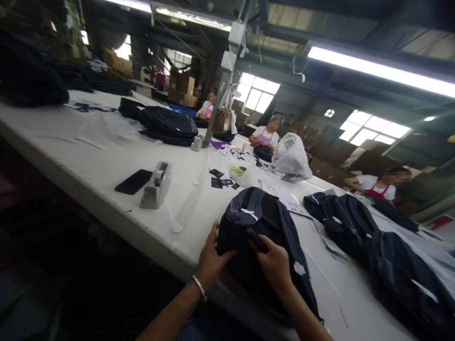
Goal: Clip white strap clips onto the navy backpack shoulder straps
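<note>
A dark navy backpack (272, 213) lies tilted at the table's front edge, with white tags or paper pieces on it. My left hand (212, 258) grips its left side, thumb on top and fingers curled over the edge. My right hand (275, 263) is closed on a short dark strap or flap (258, 240) of the same backpack; its exact kind is hard to make out. Left of the backpack stand a grey tape dispenser (156, 187) and a black phone-like slab (134, 182). The lower end of the backpack is partly hidden by my right forearm.
More navy backpacks (355, 220) lie along the right, and a stack of dark bags (167, 124) sits farther back. Black tags (221, 180), a green tape roll (239, 170) and a white plastic bag (291, 156) are beyond. A metal post (217, 99) rises there. Several co-workers sit across.
</note>
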`<state>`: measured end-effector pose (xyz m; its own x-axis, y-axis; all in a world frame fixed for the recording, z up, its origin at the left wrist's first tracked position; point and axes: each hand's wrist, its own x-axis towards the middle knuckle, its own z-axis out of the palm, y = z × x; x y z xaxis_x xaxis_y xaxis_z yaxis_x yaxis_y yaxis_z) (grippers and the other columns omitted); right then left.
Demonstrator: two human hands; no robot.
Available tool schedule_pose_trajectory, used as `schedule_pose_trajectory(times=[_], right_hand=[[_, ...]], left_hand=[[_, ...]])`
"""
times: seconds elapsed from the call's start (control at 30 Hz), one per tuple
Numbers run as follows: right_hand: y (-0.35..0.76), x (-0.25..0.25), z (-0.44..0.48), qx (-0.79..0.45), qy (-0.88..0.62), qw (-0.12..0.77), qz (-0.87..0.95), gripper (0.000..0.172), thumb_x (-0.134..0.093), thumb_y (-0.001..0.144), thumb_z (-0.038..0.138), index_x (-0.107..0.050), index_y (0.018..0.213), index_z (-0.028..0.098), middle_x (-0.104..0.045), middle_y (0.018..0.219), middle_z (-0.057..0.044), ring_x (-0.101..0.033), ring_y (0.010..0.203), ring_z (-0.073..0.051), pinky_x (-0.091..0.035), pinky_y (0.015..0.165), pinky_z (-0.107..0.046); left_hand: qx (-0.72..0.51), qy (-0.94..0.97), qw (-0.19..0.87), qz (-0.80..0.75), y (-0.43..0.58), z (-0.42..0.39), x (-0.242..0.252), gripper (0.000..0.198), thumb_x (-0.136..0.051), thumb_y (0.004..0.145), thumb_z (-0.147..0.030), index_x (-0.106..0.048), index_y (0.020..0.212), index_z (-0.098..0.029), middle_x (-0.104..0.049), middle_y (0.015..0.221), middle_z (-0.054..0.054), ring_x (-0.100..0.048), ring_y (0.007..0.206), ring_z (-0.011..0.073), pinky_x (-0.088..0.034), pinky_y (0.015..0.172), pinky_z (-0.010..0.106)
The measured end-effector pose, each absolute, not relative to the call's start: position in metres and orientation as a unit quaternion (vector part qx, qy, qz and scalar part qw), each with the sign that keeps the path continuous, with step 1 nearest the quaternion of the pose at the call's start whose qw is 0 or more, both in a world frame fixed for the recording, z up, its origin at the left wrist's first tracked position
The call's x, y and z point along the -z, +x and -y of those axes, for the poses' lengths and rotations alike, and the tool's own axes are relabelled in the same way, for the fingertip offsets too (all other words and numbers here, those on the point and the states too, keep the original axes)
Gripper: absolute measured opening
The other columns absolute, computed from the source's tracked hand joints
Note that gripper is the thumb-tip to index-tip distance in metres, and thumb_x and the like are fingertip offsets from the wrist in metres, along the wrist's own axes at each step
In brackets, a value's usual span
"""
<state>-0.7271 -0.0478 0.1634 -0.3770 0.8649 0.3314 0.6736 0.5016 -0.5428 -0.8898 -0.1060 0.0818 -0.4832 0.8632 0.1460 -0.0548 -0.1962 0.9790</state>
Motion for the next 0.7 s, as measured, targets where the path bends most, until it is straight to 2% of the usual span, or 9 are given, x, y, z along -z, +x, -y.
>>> schedule_pose_trajectory(times=[0.07,0.17,0.27,0.33,0.4,0.53,0.6,0.7], right_hand=[[-0.728,-0.162,0.048,-0.163,-0.479,0.31,0.805,0.028,-0.057,0.083,0.045,-0.07,0.094,0.023,-0.072,0.076,0.0,-0.066,0.066,-0.019,-0.045,0.061,-0.023],[-0.728,-0.161,0.049,-0.169,-0.482,0.322,0.797,0.031,-0.056,0.083,0.046,-0.069,0.096,0.022,-0.072,0.077,-0.001,-0.065,0.066,-0.019,-0.046,0.061,-0.024],[-0.728,-0.158,0.051,-0.164,-0.488,0.33,0.791,0.034,-0.056,0.082,0.048,-0.07,0.097,0.021,-0.072,0.075,-0.003,-0.065,0.062,-0.02,-0.047,0.06,-0.025],[-0.728,-0.157,0.052,-0.159,-0.487,0.334,0.791,0.036,-0.056,0.081,0.049,-0.07,0.097,0.02,-0.073,0.075,-0.003,-0.065,0.061,-0.021,-0.048,0.059,-0.026],[-0.728,-0.155,0.053,-0.159,-0.479,0.335,0.795,0.035,-0.056,0.081,0.048,-0.07,0.098,0.02,-0.073,0.077,-0.004,-0.067,0.065,-0.022,-0.049,0.06,-0.025],[-0.731,-0.149,0.055,-0.164,-0.463,0.333,0.805,0.03,-0.056,0.082,0.042,-0.069,0.101,0.023,-0.074,0.089,-0.003,-0.069,0.077,-0.022,-0.05,0.068,-0.025],[-0.734,-0.146,0.055,-0.161,-0.469,0.335,0.801,0.03,-0.057,0.082,0.042,-0.069,0.103,0.024,-0.073,0.092,-0.002,-0.069,0.079,-0.022,-0.05,0.069,-0.026],[-0.74,-0.144,0.056,-0.146,-0.484,0.335,0.795,0.032,-0.055,0.083,0.044,-0.068,0.105,0.024,-0.074,0.091,-0.003,-0.069,0.077,-0.022,-0.051,0.067,-0.027]], left_hand=[[-0.679,0.394,0.296,-0.545,-0.89,0.107,-0.086,0.094,-0.079,0.063,-0.029,-0.027,0.143,-0.028,-0.044,0.141,0.01,-0.046,0.124,0.0282,-0.039,0.104,0.044],[-0.64,0.455,0.195,-0.587,-0.892,0.105,-0.093,0.078,-0.08,0.061,-0.034,-0.047,0.131,-0.026,-0.036,0.146,0.009,-0.033,0.134,0.0306,-0.029,0.111,0.047],[-0.615,0.487,0.157,-0.6,-0.896,0.102,-0.099,0.087,-0.084,0.054,-0.038,-0.047,0.132,-0.026,-0.031,0.149,0.009,-0.029,0.135,0.032,-0.027,0.112,0.049],[-0.622,0.483,0.169,-0.592,-0.897,0.1,-0.101,0.101,-0.086,0.049,-0.037,-0.039,0.137,-0.026,-0.036,0.146,0.01,-0.032,0.134,0.0318,-0.028,0.111,0.049],[-0.636,0.467,0.188,-0.584,-0.898,0.097,-0.103,0.104,-0.087,0.045,-0.035,-0.039,0.137,-0.025,-0.045,0.14,0.01,-0.038,0.13,0.0318,-0.032,0.109,0.048],[-0.661,0.413,0.227,-0.585,-0.896,0.094,-0.102,0.077,-0.086,0.049,-0.038,-0.059,0.119,-0.022,-0.064,0.115,0.008,-0.057,0.108,0.0308,-0.044,0.098,0.044],[-0.681,0.371,0.264,-0.573,-0.894,0.094,-0.103,0.064,-0.083,0.054,-0.037,-0.062,0.113,-0.021,-0.068,0.105,0.007,-0.062,0.099,0.0284,-0.048,0.091,0.042],[-0.728,0.3,0.306,-0.535,-0.889,0.097,-0.105,0.067,-0.082,0.057,-0.033,-0.058,0.119,-0.021,-0.069,0.106,0.007,-0.063,0.098,0.0262,-0.049,0.088,0.038]])
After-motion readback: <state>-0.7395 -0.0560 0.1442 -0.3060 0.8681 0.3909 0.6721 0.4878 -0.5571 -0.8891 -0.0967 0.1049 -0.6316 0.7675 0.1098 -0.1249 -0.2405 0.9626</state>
